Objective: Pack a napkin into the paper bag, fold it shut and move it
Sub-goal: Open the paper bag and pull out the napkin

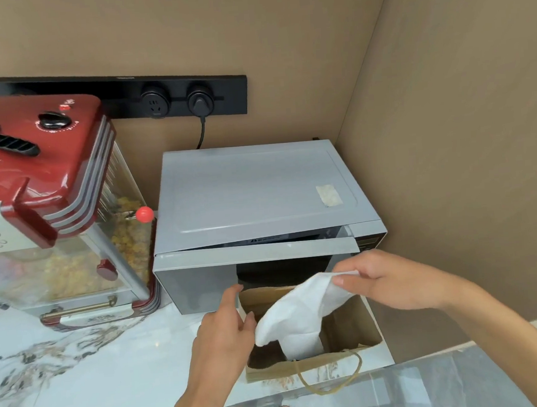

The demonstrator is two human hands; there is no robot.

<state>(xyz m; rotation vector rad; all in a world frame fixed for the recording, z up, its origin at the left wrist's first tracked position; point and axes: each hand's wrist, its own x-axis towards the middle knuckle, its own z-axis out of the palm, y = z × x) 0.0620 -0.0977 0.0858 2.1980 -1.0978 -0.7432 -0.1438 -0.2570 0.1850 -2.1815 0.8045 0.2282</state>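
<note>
While my right hand [392,282] pinches the napkin [301,316] and my left hand [224,330] grips the paper bag [350,323] before the microwave [253,191], the draped napkin may catch the rim, tipping it.

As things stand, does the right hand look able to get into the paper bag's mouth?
Likely yes: the paper bag stands open, the left hand holds its left rim, and only the napkin the right hand pinches hangs into the opening.
</note>
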